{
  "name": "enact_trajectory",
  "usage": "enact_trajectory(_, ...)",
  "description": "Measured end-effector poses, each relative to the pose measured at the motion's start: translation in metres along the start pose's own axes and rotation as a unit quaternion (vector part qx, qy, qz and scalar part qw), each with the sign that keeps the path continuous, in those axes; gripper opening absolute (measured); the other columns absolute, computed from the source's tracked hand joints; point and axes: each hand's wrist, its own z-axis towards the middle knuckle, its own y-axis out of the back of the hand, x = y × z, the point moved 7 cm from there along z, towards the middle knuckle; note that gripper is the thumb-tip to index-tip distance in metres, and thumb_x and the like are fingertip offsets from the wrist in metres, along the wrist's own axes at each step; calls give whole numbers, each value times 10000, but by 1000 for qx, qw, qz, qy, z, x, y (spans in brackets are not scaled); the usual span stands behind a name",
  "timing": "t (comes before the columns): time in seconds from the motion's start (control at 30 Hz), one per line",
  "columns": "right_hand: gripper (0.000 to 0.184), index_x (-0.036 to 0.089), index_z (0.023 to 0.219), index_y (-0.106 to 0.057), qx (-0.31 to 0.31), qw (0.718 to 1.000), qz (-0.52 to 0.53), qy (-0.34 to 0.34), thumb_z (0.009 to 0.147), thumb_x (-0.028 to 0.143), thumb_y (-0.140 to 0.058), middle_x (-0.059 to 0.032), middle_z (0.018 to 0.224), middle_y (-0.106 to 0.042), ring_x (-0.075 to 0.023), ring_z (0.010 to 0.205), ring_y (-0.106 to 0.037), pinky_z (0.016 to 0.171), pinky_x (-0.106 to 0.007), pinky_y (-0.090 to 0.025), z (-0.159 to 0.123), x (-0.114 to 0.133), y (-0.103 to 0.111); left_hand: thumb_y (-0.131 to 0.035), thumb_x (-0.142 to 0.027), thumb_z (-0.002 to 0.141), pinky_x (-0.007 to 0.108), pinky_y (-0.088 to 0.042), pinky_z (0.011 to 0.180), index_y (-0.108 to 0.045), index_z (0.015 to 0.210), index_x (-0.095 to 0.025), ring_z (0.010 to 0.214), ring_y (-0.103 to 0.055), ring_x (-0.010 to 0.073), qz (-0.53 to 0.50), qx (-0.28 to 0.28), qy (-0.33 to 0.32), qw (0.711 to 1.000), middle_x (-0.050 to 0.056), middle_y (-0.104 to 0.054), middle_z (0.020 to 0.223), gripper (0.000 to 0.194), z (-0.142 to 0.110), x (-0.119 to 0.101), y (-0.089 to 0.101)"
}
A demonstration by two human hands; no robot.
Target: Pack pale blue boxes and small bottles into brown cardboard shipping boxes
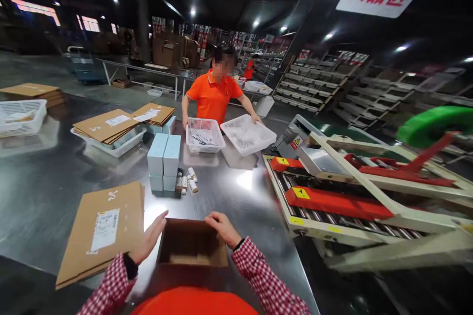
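Observation:
An open cardboard box (195, 260) stands on the metal table near its front edge, directly before me; its inside looks bare. My left hand (151, 240) lies along the box's left side, fingers stretched out. At the far right corner, my right hand (223, 229) pinches the rim of the box. To the left is a stack of flattened cardboard boxes (127, 206), the top one carrying a white label. Beyond the box are stacked pale blue boxes (158, 150) and several small bottles or rolls with white labels (192, 186), too small to tell which.
Across the metal table (229, 197), a co-worker in an orange shirt (209, 91) holds a white basket (205, 147) and a second white basket (251, 140). A roller conveyor machine (340, 202) borders the right side. Labelled flat cartons (105, 125) rest on a white tray at left.

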Motion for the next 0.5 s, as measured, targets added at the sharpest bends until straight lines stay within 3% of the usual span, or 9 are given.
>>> enact_trajectory(0.07, 486, 164, 647, -577, 63, 997, -2, -47, 626, 608, -774, 10, 617, -531, -142, 617, -517, 634, -295, -438, 20, 16, -3, -371, -710, 883, 502, -237, 1232, -517, 1362, -112, 1412, -418, 276, -10, -19, -15, 1000, 177, -498, 1467, 780, -8, -5, -9)
enact_trajectory(0.17, 600, 181, 973, -595, 114, 987, 10, -112, 686, 692, -722, -5, 686, -596, -171, 549, -606, 547, -312, -492, 72, 59, -15, -305, -673, 920, 499, -226, 1245, -505, 1347, -91, 1380, -457, 263, -30, -45, -19, 998, 185, -523, 1432, 749, -13, -8, -21)
enact_trajectory(0.23, 709, 198, 1231, -471, 104, 985, 44, -134, 798, 750, -572, -24, 739, -619, -193, 561, -649, 519, -315, -517, 116, 95, -31, -300, -650, 931, 493, -231, 1246, -493, 1354, -78, 1386, -447, 262, -42, -44, -16, 998, 190, -510, 1441, 737, -12, -9, -25)
enact_trajectory(0.33, 798, 109, 1362, -334, 65, 978, 113, -165, 886, 740, -444, -64, 773, -636, -190, 583, -667, 512, -279, -520, 173, 133, -63, -300, -627, 939, 481, -234, 1248, -473, 1372, -76, 1407, -421, 257, -58, -40, -8, 998, 189, -487, 1461, 722, -9, -7, -25)
enact_trajectory(0.43, 656, 26, 1367, -287, 32, 978, 139, -149, 1007, 571, -350, -35, 768, -608, -125, 559, -633, 539, -231, -501, 206, 143, -87, -284, -588, 957, 475, -223, 1253, -456, 1394, -112, 1432, -388, 239, -76, -29, 4, 997, 164, -463, 1490, 669, -7, 0, -27)
enact_trajectory(0.5, 495, 40, 1346, -313, 14, 979, 167, -112, 1045, 432, -329, -23, 752, -600, -104, 553, -608, 550, -219, -497, 214, 138, -89, -279, -565, 968, 476, -217, 1256, -456, 1398, -131, 1438, -378, 232, -83, -25, 1, 996, 151, -457, 1498, 637, -5, 3, -29)
